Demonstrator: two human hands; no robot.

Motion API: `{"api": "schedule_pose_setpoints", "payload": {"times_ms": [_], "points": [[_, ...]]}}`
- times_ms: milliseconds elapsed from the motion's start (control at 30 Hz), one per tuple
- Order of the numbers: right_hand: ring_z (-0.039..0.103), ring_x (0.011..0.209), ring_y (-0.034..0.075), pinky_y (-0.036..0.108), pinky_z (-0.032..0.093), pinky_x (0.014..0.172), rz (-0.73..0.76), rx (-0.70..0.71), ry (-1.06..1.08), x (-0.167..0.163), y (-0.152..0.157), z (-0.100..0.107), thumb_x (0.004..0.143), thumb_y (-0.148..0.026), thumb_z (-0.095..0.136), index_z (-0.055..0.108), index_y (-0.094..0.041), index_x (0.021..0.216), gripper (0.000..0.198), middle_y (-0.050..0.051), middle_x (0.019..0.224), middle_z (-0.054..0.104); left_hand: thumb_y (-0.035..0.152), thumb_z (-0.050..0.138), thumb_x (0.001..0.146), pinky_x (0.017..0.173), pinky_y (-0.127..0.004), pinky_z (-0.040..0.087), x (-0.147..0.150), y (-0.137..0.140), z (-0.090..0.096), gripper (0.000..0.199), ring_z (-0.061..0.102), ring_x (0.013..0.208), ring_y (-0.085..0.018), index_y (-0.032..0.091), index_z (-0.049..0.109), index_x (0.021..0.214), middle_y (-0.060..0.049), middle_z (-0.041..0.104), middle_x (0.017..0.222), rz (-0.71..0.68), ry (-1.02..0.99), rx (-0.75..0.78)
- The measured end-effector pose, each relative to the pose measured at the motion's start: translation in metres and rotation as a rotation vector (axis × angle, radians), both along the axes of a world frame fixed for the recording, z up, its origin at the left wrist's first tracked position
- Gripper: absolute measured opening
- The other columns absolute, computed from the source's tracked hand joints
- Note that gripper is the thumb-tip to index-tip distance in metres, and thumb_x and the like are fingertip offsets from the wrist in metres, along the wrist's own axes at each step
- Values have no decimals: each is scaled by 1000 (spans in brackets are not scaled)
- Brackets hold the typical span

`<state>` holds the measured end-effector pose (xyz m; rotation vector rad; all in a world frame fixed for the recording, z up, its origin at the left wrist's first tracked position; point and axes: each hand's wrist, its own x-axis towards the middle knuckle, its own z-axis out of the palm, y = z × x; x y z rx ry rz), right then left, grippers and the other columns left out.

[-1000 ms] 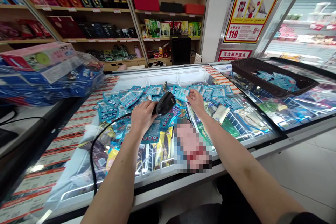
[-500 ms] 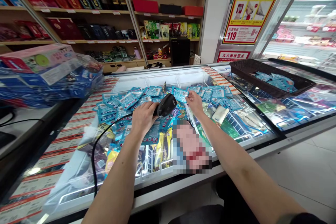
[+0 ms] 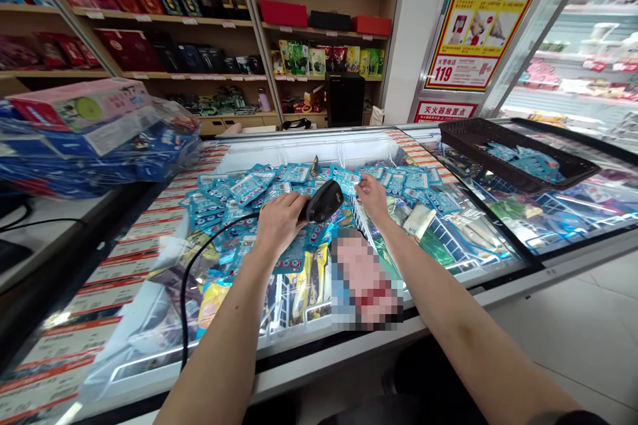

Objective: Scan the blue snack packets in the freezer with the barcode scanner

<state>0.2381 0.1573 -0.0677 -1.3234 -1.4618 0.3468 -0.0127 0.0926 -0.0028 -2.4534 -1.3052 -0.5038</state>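
Note:
My left hand (image 3: pixel 282 220) is wrapped round the handle of a black barcode scanner (image 3: pixel 325 201), its cable running down past my left forearm. The scanner's head points right, towards a small blue packet (image 3: pixel 347 180). My right hand (image 3: pixel 372 197) pinches that packet by its right edge. Many more blue packets (image 3: pixel 253 187) lie in overlapping heaps on the glass freezer top, left of and beyond my hands. Others (image 3: pixel 417 179) lie to the right of my right hand.
A dark plastic basket (image 3: pixel 503 169) with several blue packets stands at the right. Wrapped boxes (image 3: pixel 94 133) are stacked at the left. Price labels (image 3: pixel 114 279) line the freezer's left side. A blurred-out pink object (image 3: pixel 361 272) lies near the front edge. Shelves (image 3: pixel 199 20) stand behind.
The view has shifted slightly, so things appear a little further right and lower. Both hands keep their holds on the scanner and the packet.

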Motion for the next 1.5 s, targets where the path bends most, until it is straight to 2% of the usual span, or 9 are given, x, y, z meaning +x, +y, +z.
{"api": "schedule_pose_setpoints", "payload": {"times_ms": [200,333,567,767,933,1100,1300,1367,1500], "points": [[57,68,14,30,52,66,32,32,86,0,-9,6,81,-30,50,44,-22,126,46,0,85,60,27,60,77,80,-37,43,-3,1,-1,41,55,102,-27,20,52,117,-8,62,106,27,3,49],[57,72,15,31,50,73,-7,66,31,1,-13,9,86,-27,42,59,-22,102,25,2,86,62,26,60,77,79,-36,43,-8,2,1,40,56,100,-27,20,53,116,-8,62,104,47,-7,54],[54,98,19,35,42,90,-287,133,-86,4,-16,16,86,-17,35,59,-18,106,30,9,104,60,28,57,78,79,-35,42,-16,5,4,37,56,99,-27,20,54,114,-9,61,103,109,-42,74],[41,112,25,44,31,99,-560,43,-159,19,-20,19,81,-14,39,56,-17,112,36,12,117,52,31,56,79,77,-34,41,-22,8,1,38,56,99,-27,21,54,115,-8,61,101,163,-90,73],[24,126,34,56,24,99,-606,-46,-156,22,-25,19,77,-12,42,56,-16,112,38,16,139,33,33,56,79,78,-35,41,-26,5,-1,38,56,99,-27,20,54,115,-9,61,100,187,-75,59],[21,130,34,59,20,100,-412,53,-252,13,-29,24,84,-19,39,53,-19,123,41,12,143,33,34,55,80,79,-36,41,-26,5,-1,36,55,99,-28,21,54,114,-10,61,100,197,-76,52],[37,126,24,44,28,103,299,90,-627,-7,-31,27,93,-37,41,46,-30,134,42,1,136,50,33,54,80,78,-35,41,-26,5,-1,35,55,99,-27,21,54,114,-9,61,101,208,-86,61],[37,126,24,44,27,103,444,82,-686,-10,-30,23,92,-44,44,50,-34,129,40,-3,136,51,32,54,80,77,-35,41,-26,4,-1,36,56,98,-28,21,54,115,-9,61,101,214,-87,67],[46,116,25,47,28,100,380,62,-561,-8,-25,16,91,-50,42,66,-30,106,34,1,117,64,32,54,80,77,-35,41,-26,3,0,36,56,98,-27,21,54,114,-9,61,100,208,-78,71]]}}
